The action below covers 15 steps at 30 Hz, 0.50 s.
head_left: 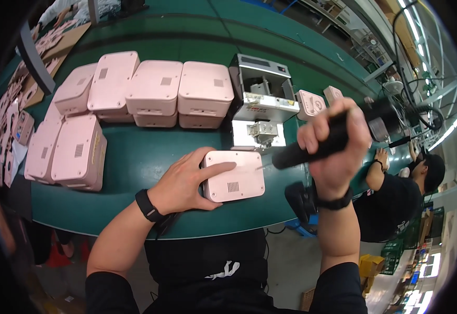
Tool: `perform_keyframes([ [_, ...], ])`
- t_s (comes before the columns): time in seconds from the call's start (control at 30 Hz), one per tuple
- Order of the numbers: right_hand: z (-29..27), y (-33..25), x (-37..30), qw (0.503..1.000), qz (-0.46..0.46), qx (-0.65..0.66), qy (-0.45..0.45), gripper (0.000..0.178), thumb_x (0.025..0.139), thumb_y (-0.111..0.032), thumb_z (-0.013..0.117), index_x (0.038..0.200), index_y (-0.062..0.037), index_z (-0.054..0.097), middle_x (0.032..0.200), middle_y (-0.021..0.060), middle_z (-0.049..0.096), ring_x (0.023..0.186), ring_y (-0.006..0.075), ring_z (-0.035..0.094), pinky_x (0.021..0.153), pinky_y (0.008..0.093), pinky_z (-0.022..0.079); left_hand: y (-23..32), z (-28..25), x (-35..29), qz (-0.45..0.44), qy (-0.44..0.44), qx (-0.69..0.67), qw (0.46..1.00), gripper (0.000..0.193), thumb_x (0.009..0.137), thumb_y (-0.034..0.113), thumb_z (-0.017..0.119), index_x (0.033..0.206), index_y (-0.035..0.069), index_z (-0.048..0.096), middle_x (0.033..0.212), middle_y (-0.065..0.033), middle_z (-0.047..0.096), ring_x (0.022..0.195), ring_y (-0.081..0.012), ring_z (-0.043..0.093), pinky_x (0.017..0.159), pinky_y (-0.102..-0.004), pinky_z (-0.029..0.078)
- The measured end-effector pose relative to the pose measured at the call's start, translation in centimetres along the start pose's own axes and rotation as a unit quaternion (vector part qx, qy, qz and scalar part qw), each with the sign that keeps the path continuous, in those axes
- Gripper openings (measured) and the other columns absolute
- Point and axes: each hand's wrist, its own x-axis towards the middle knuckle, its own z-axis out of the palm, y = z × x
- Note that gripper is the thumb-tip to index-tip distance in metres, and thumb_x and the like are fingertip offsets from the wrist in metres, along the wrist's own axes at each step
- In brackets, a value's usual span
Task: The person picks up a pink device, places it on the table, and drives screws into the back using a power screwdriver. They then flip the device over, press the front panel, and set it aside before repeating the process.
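A pale pink plastic casing (247, 180) lies on the green table in front of me, its face with a small slotted grille and corner holes turned up. My left hand (181, 180) grips its left side, thumb at the near edge and index finger laid across the top. A black electric screwdriver (294, 153) is wrapped in the fingers of my right hand (338, 146), held tilted. Its thin bit points left at the casing's upper right part; whether the tip touches cannot be told.
Stacked pink casings (206, 86) stand along the left and back. A screw feeder (260, 107) sits behind the casing, with smaller pink parts (310, 102) to its right. A black strapped object (300, 201) hangs near my right wrist. A co-worker (396, 193) works at the right.
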Motion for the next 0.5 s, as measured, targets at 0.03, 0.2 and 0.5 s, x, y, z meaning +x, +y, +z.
perform_keyframes([
  [0.03,0.2,-0.4,-1.0,0.998,0.022,0.052,-0.008,0.037,0.104,-0.044,0.047,0.103,-0.0077,0.049,0.068,0.0045,0.05,0.053,0.0161,0.048,0.054,0.0338,0.044,-0.2,0.1,0.1,0.002,0.001,-0.002,1.0,0.082,0.062,0.026,0.091,0.139,0.025,0.063,0.133,-0.0144,0.054,0.121,-0.0361,0.058,0.101,-0.0439,0.051],
  [0.2,1.0,-1.5,-4.4,0.996,-0.007,0.018,-0.09,0.044,0.1,-0.051,0.051,0.103,-0.0081,0.047,0.068,0.0041,0.05,0.051,0.0152,0.048,0.053,0.0328,0.044,-0.1,0.0,-0.2,-0.001,-0.009,0.008,1.0,0.083,0.062,0.026,0.091,0.14,0.025,0.061,0.134,-0.0133,0.053,0.119,-0.0358,0.06,0.099,-0.0434,0.053],
  [0.5,1.7,-0.8,-6.3,0.997,0.02,-0.016,-0.076,0.05,0.094,-0.056,0.059,0.102,-0.0088,0.044,0.069,0.004,0.051,0.05,0.0162,0.048,0.054,0.0335,0.045,0.0,0.5,-0.1,-0.003,0.005,0.009,1.0,0.081,0.062,0.027,0.091,0.138,0.026,0.064,0.133,-0.0137,0.055,0.118,-0.0352,0.061,0.098,-0.0436,0.054],
])
